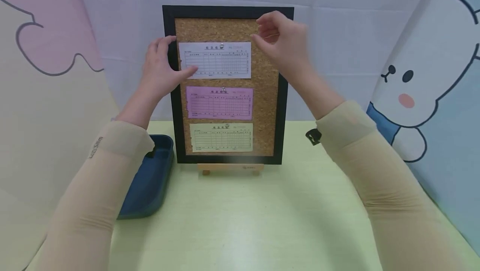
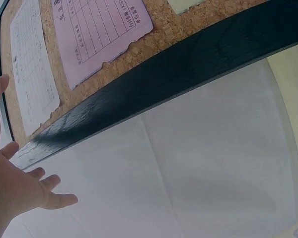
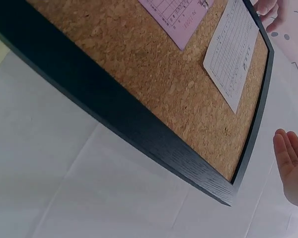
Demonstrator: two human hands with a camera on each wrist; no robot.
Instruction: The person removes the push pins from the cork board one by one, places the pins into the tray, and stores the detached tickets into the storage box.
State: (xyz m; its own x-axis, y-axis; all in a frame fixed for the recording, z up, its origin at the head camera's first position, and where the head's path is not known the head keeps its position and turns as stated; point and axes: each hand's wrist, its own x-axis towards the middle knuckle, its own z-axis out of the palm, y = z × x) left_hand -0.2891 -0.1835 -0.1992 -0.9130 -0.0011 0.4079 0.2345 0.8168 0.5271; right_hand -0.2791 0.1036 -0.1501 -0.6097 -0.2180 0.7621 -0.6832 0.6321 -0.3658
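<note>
A black-framed cork board [image 1: 264, 96] stands upright on a small wooden easel [image 1: 230, 167]. Pinned one above another on it are a white receipt slip [image 1: 215, 60], a purple slip [image 1: 219, 103] and a yellowish slip [image 1: 221, 137], each with a pushpin near its top. My left hand [image 1: 161, 64] is at the board's upper left side, fingers spread by the frame and thumb over the white slip's left part. To the slip's upper right, my right hand [image 1: 281, 39] hovers before the board with bent fingers; in the right wrist view its fingers [image 3: 286, 148] look fairly straight, with nothing between them.
A dark blue tray [image 1: 159, 191] sits on the pale green table [image 1: 232, 221], left of the board and partly behind my left sleeve. Behind the board hangs a white cloth [image 1: 348, 54]. Cartoon-printed panels [image 1: 423, 75] flank both sides.
</note>
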